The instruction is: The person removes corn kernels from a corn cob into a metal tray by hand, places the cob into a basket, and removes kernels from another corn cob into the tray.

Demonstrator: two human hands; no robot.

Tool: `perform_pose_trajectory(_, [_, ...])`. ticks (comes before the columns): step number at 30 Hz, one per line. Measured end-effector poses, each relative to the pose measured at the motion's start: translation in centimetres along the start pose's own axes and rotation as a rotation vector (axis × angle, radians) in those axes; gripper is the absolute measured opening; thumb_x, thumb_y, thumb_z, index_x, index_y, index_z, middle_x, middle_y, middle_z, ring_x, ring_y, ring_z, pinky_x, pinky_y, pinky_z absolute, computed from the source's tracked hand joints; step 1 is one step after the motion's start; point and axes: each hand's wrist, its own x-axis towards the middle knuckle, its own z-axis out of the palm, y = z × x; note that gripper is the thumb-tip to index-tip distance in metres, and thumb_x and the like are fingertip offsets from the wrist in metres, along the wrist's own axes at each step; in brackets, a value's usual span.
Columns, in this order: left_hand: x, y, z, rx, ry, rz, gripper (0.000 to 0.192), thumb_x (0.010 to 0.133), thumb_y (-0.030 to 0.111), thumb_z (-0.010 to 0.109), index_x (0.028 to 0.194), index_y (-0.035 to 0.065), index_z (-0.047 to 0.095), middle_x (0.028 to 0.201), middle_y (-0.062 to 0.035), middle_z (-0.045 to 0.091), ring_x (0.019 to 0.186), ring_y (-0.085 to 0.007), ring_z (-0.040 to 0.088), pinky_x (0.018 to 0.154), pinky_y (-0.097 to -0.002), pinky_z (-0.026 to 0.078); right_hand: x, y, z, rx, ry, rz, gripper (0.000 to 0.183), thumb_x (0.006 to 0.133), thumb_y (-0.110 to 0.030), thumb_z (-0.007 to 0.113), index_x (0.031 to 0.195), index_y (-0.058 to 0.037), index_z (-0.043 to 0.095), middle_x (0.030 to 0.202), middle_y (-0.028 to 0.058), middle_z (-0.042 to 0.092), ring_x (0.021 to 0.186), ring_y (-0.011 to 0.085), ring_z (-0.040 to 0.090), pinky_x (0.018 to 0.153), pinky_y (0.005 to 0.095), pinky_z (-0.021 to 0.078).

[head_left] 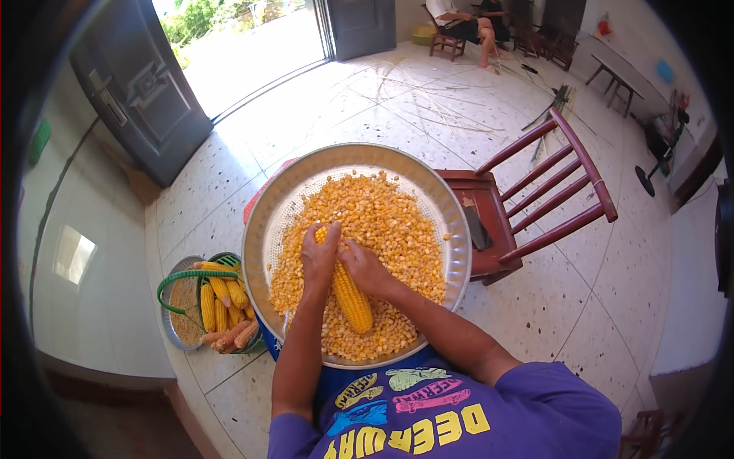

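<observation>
A large round metal sieve pan (287, 172) lies in front of me, heaped with loose yellow corn kernels (395, 229). Above the heap, my left hand (319, 255) is closed around the upper end of a corn cob (351, 298) that is largely covered in kernels. My right hand (364, 267) grips the same cob from the other side, its fingers near the top end. The cob's lower end points towards my body. My fingers hide part of its upper end.
At the left, a green basket (172, 278) holds yellow cobs and several stripped cobs (229, 337), beside a metal basin (172, 330) of fine grain. A red wooden chair (487, 195) bearing a dark flat object (477, 228) stands right. Two people sit far back near scattered thin strips (413, 92).
</observation>
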Motion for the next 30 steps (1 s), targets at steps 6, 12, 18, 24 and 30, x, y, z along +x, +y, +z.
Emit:
perform_pose_trajectory(6, [-0.3, 0.1, 0.3, 0.123, 0.027, 0.037, 0.047, 0.093, 0.04, 0.069, 0.114, -0.0006, 0.059, 0.085, -0.0093, 0.064, 0.076, -0.015, 0.058, 0.065, -0.031, 0.046, -0.2, 0.9, 0.5, -0.004, 0.069, -0.029, 0.045, 0.105, -0.029, 0.043, 0.123, 0.0099, 0.055, 0.097, 0.0341, 0.066, 0.095, 0.0464, 0.066, 0.082, 0.0509, 0.0493])
perform_pose_trajectory(12, [-1.1, 0.9, 0.0, 0.143, -0.003, 0.02, 0.044, 0.093, 0.038, 0.069, 0.113, -0.0005, 0.06, 0.079, -0.0077, 0.063, 0.07, -0.0149, 0.058, 0.063, -0.0322, 0.047, -0.2, 1.6, 1.5, 0.046, 0.098, -0.014, 0.037, 0.105, -0.025, 0.041, 0.114, 0.0072, 0.059, 0.104, 0.0308, 0.066, 0.099, 0.0448, 0.065, 0.086, 0.047, 0.0483])
perform_pose_trajectory(18, [0.0, -0.5, -0.1, 0.169, -0.005, 0.107, 0.039, 0.095, 0.034, 0.067, 0.112, -0.0003, 0.059, 0.081, -0.0072, 0.065, 0.073, -0.0144, 0.06, 0.064, -0.0329, 0.048, 1.1, 4.0, 0.9, -0.022, 0.158, -0.07, 0.035, 0.105, -0.026, 0.042, 0.101, 0.0052, 0.058, 0.083, 0.027, 0.062, 0.077, 0.0422, 0.062, 0.072, 0.0477, 0.0474])
perform_pose_trajectory(24, [1.3, -1.0, -1.0, -0.31, -0.076, -0.032, 0.027, 0.101, 0.029, 0.058, 0.108, 0.0027, 0.056, 0.09, -0.0096, 0.066, 0.078, -0.0165, 0.065, 0.066, -0.0319, 0.054, 0.7, 1.3, -1.3, 0.656, -0.102, 0.317, 0.023, 0.107, -0.02, 0.039, 0.117, -0.0045, 0.053, 0.095, 0.0055, 0.062, 0.078, 0.0122, 0.065, 0.063, 0.0279, 0.0521])
perform_pose_trajectory(30, [1.1, -0.7, -1.7, -0.6, -0.131, -0.031, 0.025, 0.102, 0.025, 0.049, 0.115, 0.0031, 0.052, 0.095, -0.0142, 0.064, 0.083, -0.0228, 0.068, 0.07, -0.0362, 0.06, 0.6, 0.1, -1.0, 0.571, -0.083, 0.307, 0.027, 0.107, -0.026, 0.043, 0.122, -0.0047, 0.05, 0.111, 0.0087, 0.062, 0.081, 0.0168, 0.067, 0.069, 0.0302, 0.0563])
